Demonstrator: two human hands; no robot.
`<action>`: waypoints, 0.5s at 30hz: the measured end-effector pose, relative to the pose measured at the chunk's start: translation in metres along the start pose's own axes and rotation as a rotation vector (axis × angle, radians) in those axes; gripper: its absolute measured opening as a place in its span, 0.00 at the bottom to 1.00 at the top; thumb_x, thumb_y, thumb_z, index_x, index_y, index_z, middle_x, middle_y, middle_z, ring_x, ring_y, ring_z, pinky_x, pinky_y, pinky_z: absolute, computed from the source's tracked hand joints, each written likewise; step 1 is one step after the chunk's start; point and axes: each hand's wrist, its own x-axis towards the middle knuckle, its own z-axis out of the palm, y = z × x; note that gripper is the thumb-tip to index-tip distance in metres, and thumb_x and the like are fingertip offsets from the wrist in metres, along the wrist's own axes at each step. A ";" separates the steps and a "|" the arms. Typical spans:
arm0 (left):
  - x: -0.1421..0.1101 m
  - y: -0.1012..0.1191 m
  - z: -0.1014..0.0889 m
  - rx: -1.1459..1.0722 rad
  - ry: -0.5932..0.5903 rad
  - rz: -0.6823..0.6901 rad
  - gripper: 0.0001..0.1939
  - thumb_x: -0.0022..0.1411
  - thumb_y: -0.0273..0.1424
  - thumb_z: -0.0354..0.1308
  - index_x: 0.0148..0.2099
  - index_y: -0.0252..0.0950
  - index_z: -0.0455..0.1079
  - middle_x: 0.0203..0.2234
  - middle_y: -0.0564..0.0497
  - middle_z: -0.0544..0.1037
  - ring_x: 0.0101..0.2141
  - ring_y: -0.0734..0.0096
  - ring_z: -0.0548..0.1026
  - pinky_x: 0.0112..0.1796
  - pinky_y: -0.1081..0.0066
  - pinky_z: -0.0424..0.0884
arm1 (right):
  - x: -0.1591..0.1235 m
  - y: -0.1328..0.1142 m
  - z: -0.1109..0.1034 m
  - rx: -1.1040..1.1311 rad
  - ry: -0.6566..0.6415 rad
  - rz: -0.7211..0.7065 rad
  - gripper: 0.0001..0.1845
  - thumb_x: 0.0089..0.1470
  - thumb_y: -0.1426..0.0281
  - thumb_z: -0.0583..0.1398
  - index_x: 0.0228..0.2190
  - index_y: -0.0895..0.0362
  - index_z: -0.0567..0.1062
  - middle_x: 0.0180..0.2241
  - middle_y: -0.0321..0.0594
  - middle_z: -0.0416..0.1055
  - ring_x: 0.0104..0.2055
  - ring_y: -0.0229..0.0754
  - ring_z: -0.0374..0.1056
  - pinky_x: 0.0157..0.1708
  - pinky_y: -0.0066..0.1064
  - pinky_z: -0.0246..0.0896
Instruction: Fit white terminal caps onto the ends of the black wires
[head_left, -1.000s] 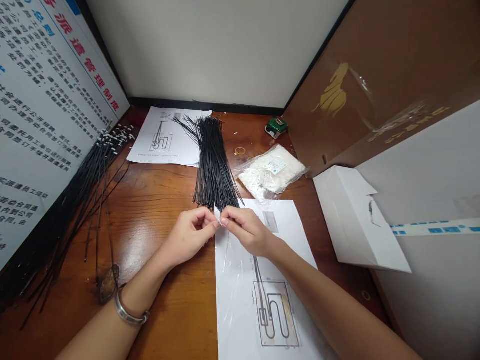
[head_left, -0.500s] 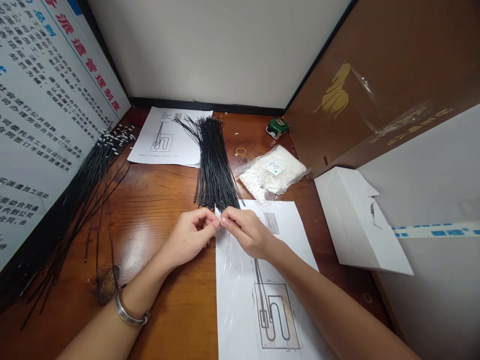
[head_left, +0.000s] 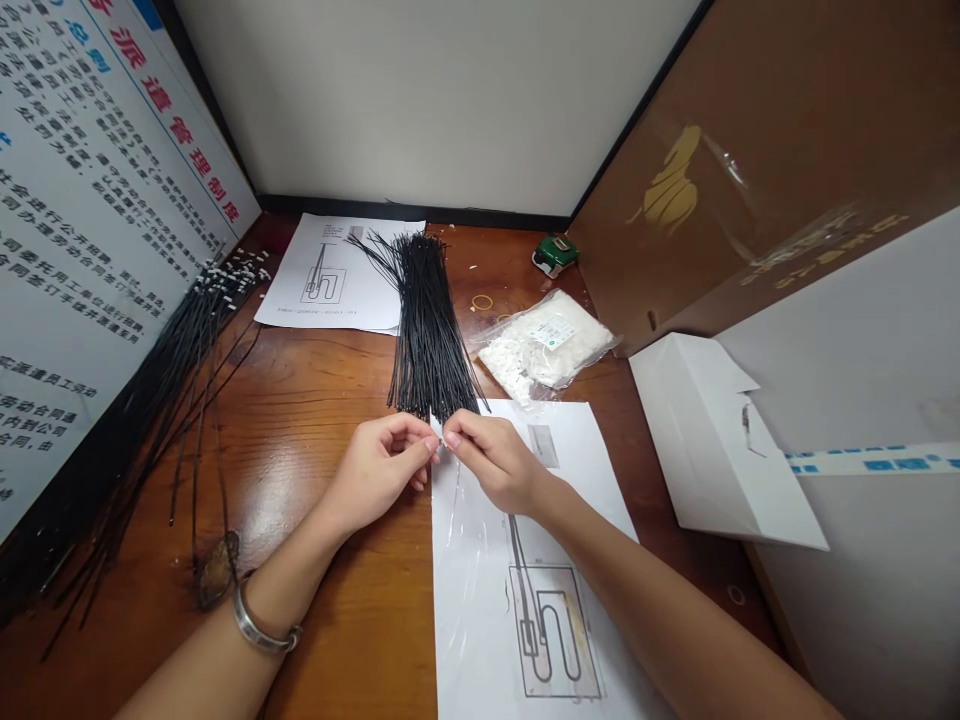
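Note:
My left hand (head_left: 386,465) and my right hand (head_left: 495,462) meet fingertip to fingertip over the top left corner of a printed drawing sheet (head_left: 480,620). Each is closed in a pinch between thumb and forefinger. Something tiny and pale shows at the left fingertips, too small to name; whatever the right fingers grip is hidden. Just beyond both hands lies a thick bundle of black wires (head_left: 427,320), its near ends reaching the knuckles. To its right rests a clear plastic bag of small white pieces (head_left: 551,345) with a label on it.
More black wires (head_left: 165,390), many with white tips, lean along the left printed panel (head_left: 90,200). Behind the bundle is a second drawing sheet (head_left: 300,280). A green tape measure (head_left: 555,256) and a yellow rubber band (head_left: 481,303) lie at the back. A white folded box (head_left: 720,450) stands right.
Both hands stay in nearly the same place. The left fingers have shifted slightly, and a small gap with a pale speck now shows between the two pinches.

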 end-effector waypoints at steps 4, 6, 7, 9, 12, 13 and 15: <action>0.000 0.001 0.000 -0.029 -0.005 -0.019 0.10 0.55 0.33 0.60 0.29 0.31 0.69 0.21 0.53 0.72 0.18 0.80 0.68 0.22 0.77 0.68 | -0.001 0.000 0.000 -0.038 -0.014 -0.019 0.12 0.62 0.69 0.48 0.26 0.56 0.62 0.24 0.34 0.63 0.24 0.35 0.57 0.27 0.29 0.51; 0.000 0.002 0.000 -0.025 -0.006 -0.023 0.09 0.55 0.32 0.60 0.29 0.31 0.69 0.21 0.54 0.72 0.19 0.80 0.69 0.22 0.77 0.69 | -0.001 -0.001 0.000 -0.053 -0.016 -0.021 0.13 0.61 0.69 0.48 0.25 0.56 0.61 0.23 0.34 0.63 0.23 0.35 0.57 0.26 0.29 0.51; 0.000 0.002 0.001 -0.022 -0.006 -0.025 0.09 0.55 0.32 0.60 0.29 0.31 0.69 0.20 0.54 0.72 0.19 0.80 0.69 0.22 0.77 0.69 | -0.001 -0.002 0.000 -0.060 -0.019 -0.017 0.13 0.61 0.69 0.48 0.24 0.56 0.61 0.23 0.33 0.62 0.23 0.35 0.56 0.26 0.29 0.51; -0.001 0.003 0.001 -0.015 -0.005 -0.028 0.08 0.55 0.31 0.60 0.28 0.31 0.68 0.20 0.54 0.72 0.19 0.80 0.69 0.23 0.77 0.69 | -0.001 -0.002 0.000 -0.071 -0.029 -0.005 0.14 0.61 0.69 0.48 0.24 0.55 0.61 0.22 0.33 0.61 0.23 0.34 0.56 0.26 0.29 0.50; -0.001 0.003 0.001 -0.003 -0.010 -0.033 0.07 0.56 0.30 0.59 0.28 0.31 0.68 0.20 0.54 0.71 0.19 0.80 0.69 0.23 0.77 0.69 | -0.001 -0.003 -0.001 -0.078 -0.048 0.008 0.14 0.61 0.68 0.48 0.23 0.55 0.61 0.21 0.32 0.60 0.23 0.34 0.55 0.25 0.28 0.50; -0.001 0.003 0.001 0.001 -0.012 -0.036 0.07 0.56 0.29 0.59 0.28 0.31 0.68 0.20 0.54 0.71 0.19 0.80 0.69 0.23 0.77 0.69 | 0.000 -0.003 -0.001 -0.079 -0.053 0.010 0.14 0.61 0.68 0.48 0.23 0.55 0.61 0.21 0.32 0.60 0.23 0.34 0.55 0.25 0.28 0.49; -0.001 0.003 0.002 0.010 -0.015 -0.041 0.07 0.56 0.29 0.58 0.28 0.31 0.68 0.20 0.54 0.71 0.19 0.80 0.69 0.23 0.77 0.69 | 0.000 -0.004 -0.002 -0.078 -0.065 0.017 0.14 0.61 0.68 0.48 0.24 0.56 0.61 0.21 0.32 0.60 0.23 0.34 0.55 0.25 0.28 0.49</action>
